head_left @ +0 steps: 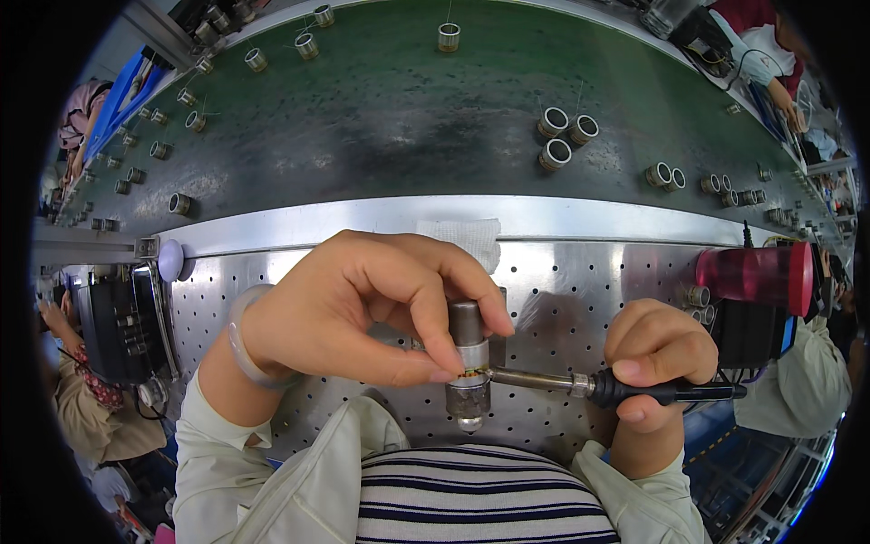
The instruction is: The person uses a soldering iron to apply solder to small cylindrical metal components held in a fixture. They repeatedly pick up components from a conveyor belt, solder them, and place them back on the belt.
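Striped shirt front sits lowest. Left hand (362, 308) fingers pinch a small metal cylinder (468, 363); right hand (657, 358) fingers curl tight around a soldering iron (625, 390), tip touching it just below the left thumb. A slip could burn that thumb.

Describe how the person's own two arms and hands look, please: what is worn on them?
Both hands are bare, without gloves. The left hand has a pale, translucent bangle around its wrist. The right hand wears nothing at the wrist. Both forearms come out of light grey-green jacket sleeves, worn over a dark-and-white striped top.
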`<action>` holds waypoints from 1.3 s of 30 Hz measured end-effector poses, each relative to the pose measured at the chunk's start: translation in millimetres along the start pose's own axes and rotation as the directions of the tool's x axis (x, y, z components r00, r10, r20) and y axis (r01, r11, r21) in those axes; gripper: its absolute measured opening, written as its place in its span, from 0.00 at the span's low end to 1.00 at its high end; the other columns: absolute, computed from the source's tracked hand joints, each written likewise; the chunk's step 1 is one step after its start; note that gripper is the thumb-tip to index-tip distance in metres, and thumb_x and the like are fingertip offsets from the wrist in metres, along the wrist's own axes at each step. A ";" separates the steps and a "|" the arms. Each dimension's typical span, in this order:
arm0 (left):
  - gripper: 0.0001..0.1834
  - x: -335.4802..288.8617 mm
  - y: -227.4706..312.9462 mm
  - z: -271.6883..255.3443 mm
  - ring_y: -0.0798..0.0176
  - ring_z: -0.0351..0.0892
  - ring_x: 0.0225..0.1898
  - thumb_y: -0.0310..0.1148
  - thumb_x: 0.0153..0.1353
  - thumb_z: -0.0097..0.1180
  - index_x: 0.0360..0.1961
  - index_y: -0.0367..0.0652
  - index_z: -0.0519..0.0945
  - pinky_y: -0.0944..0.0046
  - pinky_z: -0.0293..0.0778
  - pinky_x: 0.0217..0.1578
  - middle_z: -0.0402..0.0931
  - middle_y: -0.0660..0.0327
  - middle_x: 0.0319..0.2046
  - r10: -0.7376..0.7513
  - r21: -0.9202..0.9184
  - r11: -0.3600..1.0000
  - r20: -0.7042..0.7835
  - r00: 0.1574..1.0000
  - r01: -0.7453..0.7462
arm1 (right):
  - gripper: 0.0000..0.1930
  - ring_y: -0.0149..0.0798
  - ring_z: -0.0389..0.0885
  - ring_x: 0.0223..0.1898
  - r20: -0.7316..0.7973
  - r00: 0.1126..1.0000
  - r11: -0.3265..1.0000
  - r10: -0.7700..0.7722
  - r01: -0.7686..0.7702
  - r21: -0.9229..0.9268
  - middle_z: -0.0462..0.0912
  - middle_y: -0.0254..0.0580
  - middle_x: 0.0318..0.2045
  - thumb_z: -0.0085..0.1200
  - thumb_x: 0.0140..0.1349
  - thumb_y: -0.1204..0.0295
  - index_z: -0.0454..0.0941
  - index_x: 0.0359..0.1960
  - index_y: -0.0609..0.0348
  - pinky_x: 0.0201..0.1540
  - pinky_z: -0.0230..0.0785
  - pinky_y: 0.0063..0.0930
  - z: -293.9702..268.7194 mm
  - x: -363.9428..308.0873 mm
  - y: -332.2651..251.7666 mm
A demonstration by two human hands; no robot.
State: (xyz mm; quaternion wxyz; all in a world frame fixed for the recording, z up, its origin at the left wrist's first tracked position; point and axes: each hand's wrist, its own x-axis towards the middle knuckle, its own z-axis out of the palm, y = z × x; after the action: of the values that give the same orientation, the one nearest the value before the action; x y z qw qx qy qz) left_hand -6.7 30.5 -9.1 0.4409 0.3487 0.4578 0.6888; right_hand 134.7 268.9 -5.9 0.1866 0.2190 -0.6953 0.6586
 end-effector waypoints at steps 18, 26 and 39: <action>0.08 5.1 -1.9 1.8 0.55 0.79 0.41 0.15 0.42 0.65 0.26 0.36 0.84 0.64 0.73 0.44 0.78 0.43 0.40 -0.023 -0.040 0.999 0.030 0.999 0.025 | 0.15 0.35 0.73 0.17 0.028 0.999 0.998 -0.019 0.020 -0.061 0.76 0.40 0.18 0.71 0.43 0.71 0.79 0.30 0.64 0.19 0.63 0.22 -5.8 0.5 -2.3; 0.24 10.4 3.4 7.5 0.58 0.78 0.45 0.13 0.47 0.60 0.50 0.26 0.75 0.78 0.73 0.31 0.78 0.42 0.41 -0.183 -0.173 0.968 0.010 0.983 0.181 | 0.16 0.35 0.73 0.17 0.065 0.997 0.992 -0.038 0.046 -0.115 0.75 0.38 0.17 0.72 0.44 0.68 0.79 0.30 0.62 0.19 0.63 0.22 -10.5 1.3 -5.1; 0.33 17.2 2.0 12.7 0.68 0.79 0.39 0.15 0.47 0.62 0.57 0.27 0.68 0.82 0.72 0.28 0.78 0.45 0.39 -0.252 -0.183 0.952 -0.023 0.967 0.244 | 0.16 0.34 0.73 0.17 0.081 0.995 0.987 -0.053 0.064 -0.145 0.75 0.37 0.18 0.72 0.44 0.67 0.80 0.31 0.61 0.19 0.63 0.22 -16.2 0.6 -7.6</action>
State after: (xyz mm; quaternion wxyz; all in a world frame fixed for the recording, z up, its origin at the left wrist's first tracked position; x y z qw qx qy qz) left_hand -2.4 50.2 -1.7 0.5426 0.2314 0.4446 0.6741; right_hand 137.9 284.7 1.8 0.1945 0.2501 -0.7419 0.5909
